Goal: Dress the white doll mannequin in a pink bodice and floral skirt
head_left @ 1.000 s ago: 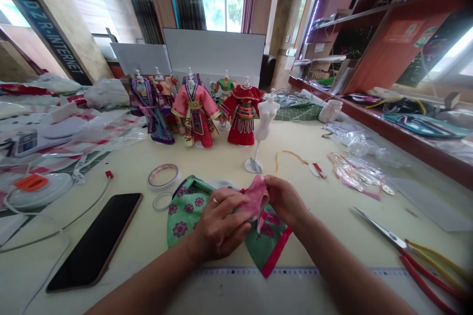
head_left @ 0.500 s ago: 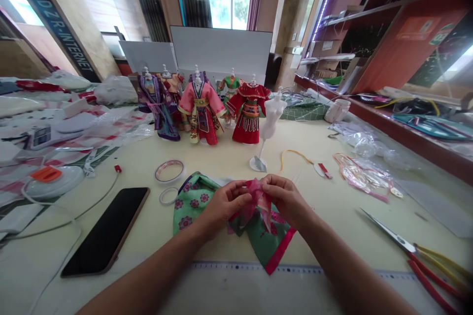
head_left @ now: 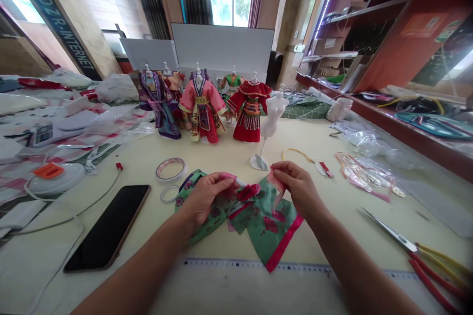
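A small green doll garment [head_left: 258, 229] with pink flower motifs and a bright pink border lies on the table between my hands. My left hand [head_left: 209, 194] pinches a pink edge of it, thumb against fingers. Opposite, my right hand [head_left: 295, 184] pinches a thin pale pink part at the garment's upper right. A bunched dark pink piece [head_left: 248, 192] shows between the hands. More green flowered fabric [head_left: 185, 192] spreads under my left hand, partly hidden by it. Whether the green parts are one piece I cannot tell.
Several dressed doll mannequins [head_left: 203, 108] stand behind, beside a bare white mannequin [head_left: 274, 113]. A phone [head_left: 109, 226] and tape roll [head_left: 170, 169] lie left. Scissors [head_left: 402, 241] lie right, with a ruler [head_left: 295, 267] along the front.
My hands were close together over gathered pink fabric. They have moved apart, left hand leftward and right hand slightly rightward, and the garment between them is more spread out.
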`<state>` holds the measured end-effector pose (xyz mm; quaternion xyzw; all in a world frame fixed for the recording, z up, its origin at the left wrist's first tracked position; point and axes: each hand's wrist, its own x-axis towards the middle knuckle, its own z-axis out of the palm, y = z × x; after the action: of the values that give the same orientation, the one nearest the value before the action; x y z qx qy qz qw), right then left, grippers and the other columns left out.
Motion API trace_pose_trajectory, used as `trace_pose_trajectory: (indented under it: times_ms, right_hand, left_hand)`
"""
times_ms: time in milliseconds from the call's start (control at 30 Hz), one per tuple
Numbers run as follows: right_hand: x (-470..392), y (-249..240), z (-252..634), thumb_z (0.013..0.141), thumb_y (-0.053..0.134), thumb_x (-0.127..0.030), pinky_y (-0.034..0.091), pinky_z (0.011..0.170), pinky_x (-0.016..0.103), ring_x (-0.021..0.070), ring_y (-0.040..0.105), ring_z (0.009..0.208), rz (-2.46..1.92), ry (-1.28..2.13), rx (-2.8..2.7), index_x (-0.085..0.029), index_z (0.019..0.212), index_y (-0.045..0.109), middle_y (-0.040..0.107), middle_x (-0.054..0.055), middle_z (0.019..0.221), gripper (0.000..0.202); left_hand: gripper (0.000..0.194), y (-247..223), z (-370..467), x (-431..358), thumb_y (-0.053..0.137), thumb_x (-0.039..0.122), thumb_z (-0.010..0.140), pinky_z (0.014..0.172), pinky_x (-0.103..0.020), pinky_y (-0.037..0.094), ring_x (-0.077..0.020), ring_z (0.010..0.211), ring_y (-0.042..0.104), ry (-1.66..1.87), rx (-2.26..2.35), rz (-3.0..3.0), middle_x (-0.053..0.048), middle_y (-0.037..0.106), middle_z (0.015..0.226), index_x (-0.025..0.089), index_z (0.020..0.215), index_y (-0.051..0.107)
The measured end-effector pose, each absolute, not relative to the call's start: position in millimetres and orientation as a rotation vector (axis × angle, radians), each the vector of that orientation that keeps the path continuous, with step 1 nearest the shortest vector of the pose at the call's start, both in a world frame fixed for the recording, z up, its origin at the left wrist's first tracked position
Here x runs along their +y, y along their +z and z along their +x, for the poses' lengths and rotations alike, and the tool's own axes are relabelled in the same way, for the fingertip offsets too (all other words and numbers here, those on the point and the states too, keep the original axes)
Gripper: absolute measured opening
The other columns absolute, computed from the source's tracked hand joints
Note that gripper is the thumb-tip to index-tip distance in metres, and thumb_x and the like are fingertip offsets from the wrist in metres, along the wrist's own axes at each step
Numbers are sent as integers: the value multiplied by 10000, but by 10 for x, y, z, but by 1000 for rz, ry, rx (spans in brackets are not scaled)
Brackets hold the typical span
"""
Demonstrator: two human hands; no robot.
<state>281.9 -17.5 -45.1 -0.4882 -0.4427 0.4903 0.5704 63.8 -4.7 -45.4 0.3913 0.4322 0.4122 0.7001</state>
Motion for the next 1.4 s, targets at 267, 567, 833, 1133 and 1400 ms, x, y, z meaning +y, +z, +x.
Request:
trace_pose_trajectory:
  times_ms: [267,567,833,1133,1400]
  right_hand:
    - [-170,-474,2914,769,471,-213,410,650,299,179,571,710,-1563,502,-1735,-204,785,646,644,32,808,175]
    - [-193,-680,2704,814,535,-168,379,713,299,185,531,778,-1453,336,-2173,-193,826,632,579,52,843,101]
    - [-133,-675,2768,780,588,-263,354,576,278,162,494,621,-1442,632,-1711,-207,668,585,560,3,657,125]
    - [-126,-618,2828,794,597,-427,342,494,257,124,458,492,-1284,916,-1390,-192,676,580,530,-26,544,264]
    - [-194,-489,2803,807,615,-440,404,576,278,144,521,534,-1127,1108,-1322,-188,673,605,583,-11,545,286]
  left_hand:
    - [385,-453,632,-72,649,235,777,631,-260,494,-132,627,633,996,988,1019,-34,710,773,174,1145,552]
    - [748,-404,654,-133,583,248,809,661,-257,495,-115,630,641,950,1031,1195,5,709,852,309,1446,196]
    - [205,-615,767,-94,571,195,793,796,-302,498,-169,807,669,863,1015,1109,-30,728,847,198,970,674]
    - [188,-664,757,-29,589,223,782,903,-360,463,-200,887,661,954,1032,1072,-34,727,866,217,937,695]
    - [238,-479,720,-111,559,379,828,860,-304,464,-210,960,634,1019,989,1112,-74,709,959,210,918,700]
